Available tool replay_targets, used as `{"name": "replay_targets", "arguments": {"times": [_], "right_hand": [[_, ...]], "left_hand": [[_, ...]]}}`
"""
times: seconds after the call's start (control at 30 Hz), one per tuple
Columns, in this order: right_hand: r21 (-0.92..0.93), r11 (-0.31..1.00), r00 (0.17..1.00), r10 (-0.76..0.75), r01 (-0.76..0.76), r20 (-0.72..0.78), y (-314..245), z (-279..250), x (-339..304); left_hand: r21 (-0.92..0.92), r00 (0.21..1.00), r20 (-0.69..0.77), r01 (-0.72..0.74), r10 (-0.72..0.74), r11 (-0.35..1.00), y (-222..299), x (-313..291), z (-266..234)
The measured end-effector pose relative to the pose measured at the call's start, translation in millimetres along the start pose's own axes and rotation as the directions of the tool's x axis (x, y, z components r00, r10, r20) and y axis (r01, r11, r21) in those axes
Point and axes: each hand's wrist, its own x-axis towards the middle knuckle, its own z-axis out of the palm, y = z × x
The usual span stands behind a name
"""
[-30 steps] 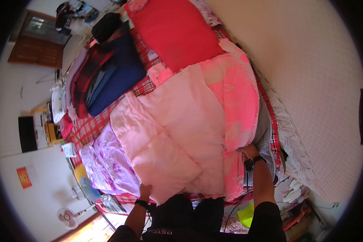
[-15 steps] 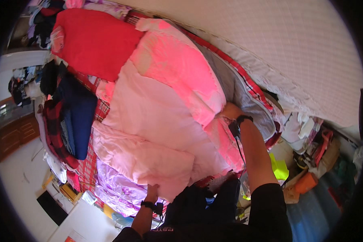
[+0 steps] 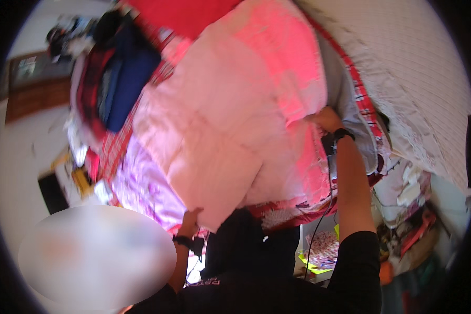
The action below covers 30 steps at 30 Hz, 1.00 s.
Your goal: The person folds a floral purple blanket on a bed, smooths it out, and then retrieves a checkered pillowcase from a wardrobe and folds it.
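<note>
A large pink quilt, pale pink in the middle with bright pink patches along its right side, lies spread over the bed. Its near left part is folded over in a pale flap. My left hand pinches the near corner of this flap. Farther right, my right hand is closed at the quilt's right edge, its fingertips hidden in the cloth. Each wrist wears a black strap with a small device. Beneath the flap's left side shows a shiny purple flowered cloth.
Folded dark blue clothes and red-and-black checked clothes are piled at the left. A red cloth lies at the far end. Along the right hangs a pale quilted cloth. Assorted items crowd the lower right.
The view has turned, so the bed and clothes sit higher and farther right. The flap's corner hangs slightly nearer my body. Both hands remain at the quilt's edges.
</note>
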Motion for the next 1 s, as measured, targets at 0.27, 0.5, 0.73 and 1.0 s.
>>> {"name": "replay_targets", "arguments": {"times": [0.27,0.5,0.73,1.0], "right_hand": [[-0.570,0.787,0.815,-0.480,0.236,-0.326,34,56,-28],[-0.499,0.804,0.905,-0.418,0.324,-0.085,102,113,-121],[-0.690,0.664,0.926,-0.376,0.288,0.024,214,112,-235],[0.333,0.888,0.928,0.221,-0.318,0.298,178,207,-268]], "left_hand": [[-0.313,0.957,-0.097,-0.291,0.275,0.904,-44,-104,-9],[-0.387,0.928,-0.068,-0.364,0.367,0.847,-104,-92,-44],[-0.287,0.770,0.056,-0.598,0.636,0.749,-123,-69,-18],[0.030,0.523,-0.066,-0.850,0.850,0.526,-88,-111,-10]]}}
